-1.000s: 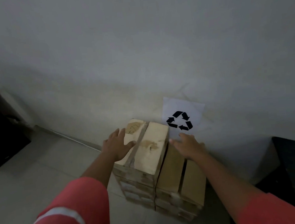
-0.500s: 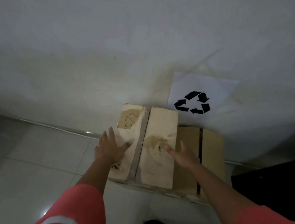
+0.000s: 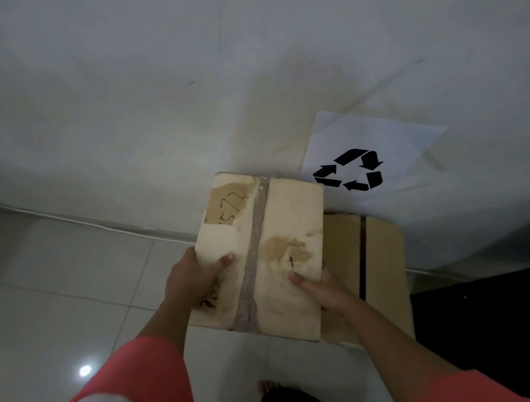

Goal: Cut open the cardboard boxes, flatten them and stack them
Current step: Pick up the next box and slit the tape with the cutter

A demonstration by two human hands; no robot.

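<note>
I see the left hand and right hand gripping the pale taped box by its sides, thumbs on top, just below the recycling sign. The fingers are hidden underneath, probably curled.

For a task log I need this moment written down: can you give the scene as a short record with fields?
held item: pale box, flaps closed, tape strip running along its top seam
hands: left hand grips the box's left edge, right hand grips its right edge, thumbs on top
other box: brown box, closed, lower and to the right, by the wall
wall: recycling sign on white paper, above the boxes
task stage: neither box cut or flattened; no cutter in view
</note>
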